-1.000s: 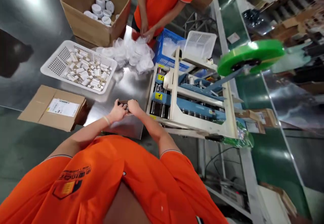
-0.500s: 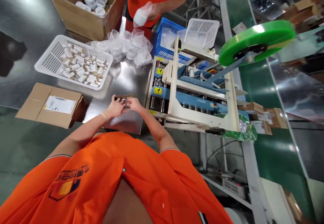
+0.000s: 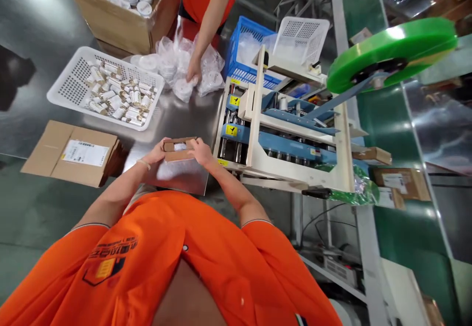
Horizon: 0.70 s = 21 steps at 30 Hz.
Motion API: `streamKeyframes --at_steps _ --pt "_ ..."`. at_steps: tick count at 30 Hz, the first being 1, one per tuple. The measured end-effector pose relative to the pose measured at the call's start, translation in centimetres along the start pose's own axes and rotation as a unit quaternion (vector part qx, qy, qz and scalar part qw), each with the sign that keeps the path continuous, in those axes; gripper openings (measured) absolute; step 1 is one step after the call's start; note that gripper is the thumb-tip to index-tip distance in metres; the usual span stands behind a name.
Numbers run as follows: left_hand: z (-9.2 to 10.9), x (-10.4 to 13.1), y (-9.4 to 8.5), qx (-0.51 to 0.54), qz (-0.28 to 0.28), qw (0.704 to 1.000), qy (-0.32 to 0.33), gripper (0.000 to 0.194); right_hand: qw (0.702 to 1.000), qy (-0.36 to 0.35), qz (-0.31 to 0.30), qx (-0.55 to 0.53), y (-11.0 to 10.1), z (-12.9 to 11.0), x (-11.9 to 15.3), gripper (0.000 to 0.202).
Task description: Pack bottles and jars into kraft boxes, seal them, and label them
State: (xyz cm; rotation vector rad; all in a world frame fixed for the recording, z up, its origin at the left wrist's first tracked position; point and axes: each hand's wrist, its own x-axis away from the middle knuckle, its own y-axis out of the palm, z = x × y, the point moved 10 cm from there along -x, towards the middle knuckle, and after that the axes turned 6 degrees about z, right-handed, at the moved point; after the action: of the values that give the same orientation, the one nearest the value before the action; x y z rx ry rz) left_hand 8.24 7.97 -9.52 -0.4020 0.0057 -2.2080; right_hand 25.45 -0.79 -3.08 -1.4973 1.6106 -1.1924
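Note:
A small open cardboard box point(image 3: 178, 156) is held between my two hands above the metal table's near edge. My left hand point(image 3: 158, 153) grips its left end, and my right hand point(image 3: 200, 151) has its fingers closed on the right end. Inside the box lies a whitish item point(image 3: 180, 146), too small to make out clearly. Beyond my left hand, a white perforated basket point(image 3: 70, 77) holds several small white-labelled vials point(image 3: 117, 102). Flat folded cardboard point(image 3: 49, 144) with a white label lies to the left.
A large carton point(image 3: 110, 23) of round white containers stands at the back. A co-worker's hand point(image 3: 193, 69) touches bagged discs point(image 3: 183, 89). On the right are a taping machine point(image 3: 295, 168), a green tape roll point(image 3: 416, 45) and a conveyor point(image 3: 405, 237) with boxes.
My hands have moved apart to the ends of the box, and its opening now shows. The co-worker's hand has come down onto the bagged discs.

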Motion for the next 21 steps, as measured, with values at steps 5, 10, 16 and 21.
streamKeyframes --at_steps 5,10,16,21 --pt "1.3 0.8 -1.6 -0.072 -0.029 0.997 -0.006 0.078 0.995 -0.084 0.044 0.029 0.1 -0.2 -1.2 0.066" --pt "3.6 4.0 1.9 -0.454 0.013 0.887 0.077 0.100 0.994 -0.080 0.073 -0.021 3.7 2.4 1.0 0.045" --pt "5.6 -1.3 4.8 -0.554 -0.005 0.821 0.135 0.102 0.959 0.208 0.184 -0.062 7.1 9.9 2.6 0.043" --pt "10.6 -13.3 7.6 -0.526 -0.023 0.825 0.203 0.096 0.961 0.231 0.152 -0.020 10.9 10.3 2.2 0.037"
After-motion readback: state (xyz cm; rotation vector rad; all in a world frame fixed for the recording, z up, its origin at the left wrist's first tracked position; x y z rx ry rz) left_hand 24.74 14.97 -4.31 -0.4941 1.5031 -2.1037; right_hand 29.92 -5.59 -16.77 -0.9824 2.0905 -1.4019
